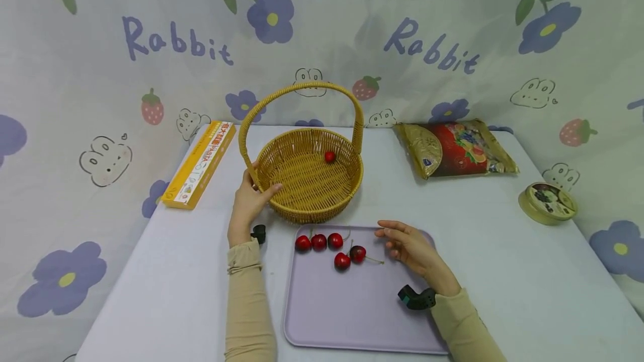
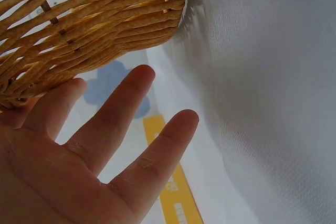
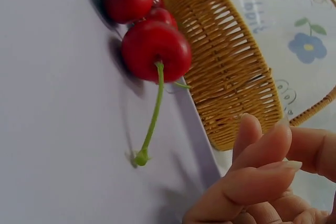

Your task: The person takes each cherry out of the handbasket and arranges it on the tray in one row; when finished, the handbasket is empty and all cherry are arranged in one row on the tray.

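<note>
My left hand (image 1: 249, 203) holds the yellow wicker basket (image 1: 312, 211) by its left side, thumb over the rim and other fingers outside. From below, the left wrist view shows these fingers (image 2: 123, 98) spread beside the woven wall. One red cherry (image 1: 329, 156) lies inside the basket, toward the back right. Several more cherries with stems, among them one near its far edge (image 1: 335, 241), lie on the lilac tray (image 1: 347, 312). Over the tray's far right part hovers my right hand (image 1: 410, 247), fingers loosely bent and holding nothing. A cherry with a green stem (image 3: 156, 53) is nearby.
A yellow pasta box (image 1: 198, 166) lies left of the basket. At the back right is a gold and red bag (image 1: 455, 148), with a round tin (image 1: 547, 203) near the table's right edge. A patterned cloth (image 1: 312, 15) hangs behind the table.
</note>
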Available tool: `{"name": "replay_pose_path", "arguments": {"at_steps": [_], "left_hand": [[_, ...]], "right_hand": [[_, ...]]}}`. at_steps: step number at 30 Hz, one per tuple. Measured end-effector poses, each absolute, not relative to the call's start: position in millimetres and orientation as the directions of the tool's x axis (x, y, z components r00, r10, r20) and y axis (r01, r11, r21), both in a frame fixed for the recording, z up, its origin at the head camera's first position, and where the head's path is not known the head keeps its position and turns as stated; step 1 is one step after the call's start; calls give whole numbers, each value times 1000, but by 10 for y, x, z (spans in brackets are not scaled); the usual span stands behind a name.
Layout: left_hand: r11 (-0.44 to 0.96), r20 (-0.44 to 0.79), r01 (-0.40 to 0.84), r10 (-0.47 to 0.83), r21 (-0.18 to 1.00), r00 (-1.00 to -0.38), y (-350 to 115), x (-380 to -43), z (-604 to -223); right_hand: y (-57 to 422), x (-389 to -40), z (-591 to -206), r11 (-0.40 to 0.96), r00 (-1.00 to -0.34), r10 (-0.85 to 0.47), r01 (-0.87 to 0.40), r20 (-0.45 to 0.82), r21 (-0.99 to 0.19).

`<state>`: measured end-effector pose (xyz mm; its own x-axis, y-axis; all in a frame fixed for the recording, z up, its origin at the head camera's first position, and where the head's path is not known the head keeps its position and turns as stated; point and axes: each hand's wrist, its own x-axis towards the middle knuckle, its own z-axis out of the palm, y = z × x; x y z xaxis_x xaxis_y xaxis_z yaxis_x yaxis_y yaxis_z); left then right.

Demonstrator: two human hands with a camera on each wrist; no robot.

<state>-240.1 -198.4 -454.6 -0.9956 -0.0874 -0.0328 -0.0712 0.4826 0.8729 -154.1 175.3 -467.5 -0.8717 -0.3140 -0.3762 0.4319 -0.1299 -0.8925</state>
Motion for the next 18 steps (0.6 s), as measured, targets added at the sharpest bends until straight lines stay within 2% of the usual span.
{"name": "replay_pose_path", "arguments": {"at_steps": [18], "left_hand": [[479,-30,-69,-89,875,-996,-1983,-2392,-4556]], "right_hand": [[1679,-1723,-4425,-74,-890,-276,395,-362,-916]]}}
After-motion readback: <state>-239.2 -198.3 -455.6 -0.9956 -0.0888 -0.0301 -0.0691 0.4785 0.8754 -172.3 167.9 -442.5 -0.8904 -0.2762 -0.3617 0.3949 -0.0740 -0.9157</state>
